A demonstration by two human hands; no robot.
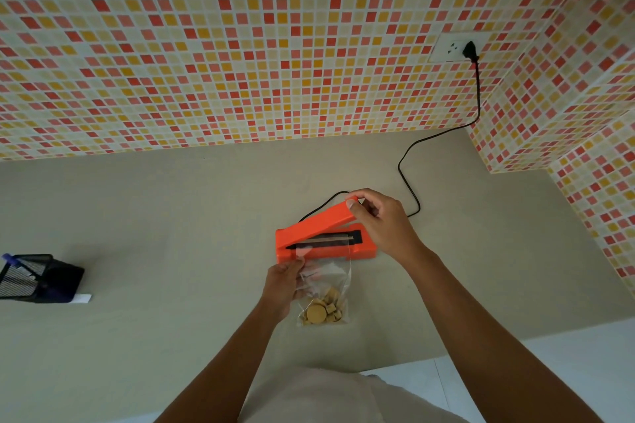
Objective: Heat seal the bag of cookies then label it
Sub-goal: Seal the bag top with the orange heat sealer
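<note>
- Right hand (378,220): fingers curled on the tip of the heat sealer's (364,251) hinged arm (319,221), arm tilted up.
- Left hand (283,285): pinches the left edge of the bag (330,271), centre frame.
- Bag: clear, crinkly film, mouth laid over the black sealing strip; round tan cookies (321,311) bunched at the bottom.
- Sealer: glossy orange plastic, boxy, on the matte grey bench (154,216).
- Black cord (409,161) to the white socket (450,50), upper right.
- Black mesh pen holder (37,280), left edge.

The sealer (319,220) sits on the counter (171,209) at frame centre, the bag (330,285) just below it, its top over the sealer's base. A pen holder (37,280) stands far left; the socket (453,50) is upper right.
</note>
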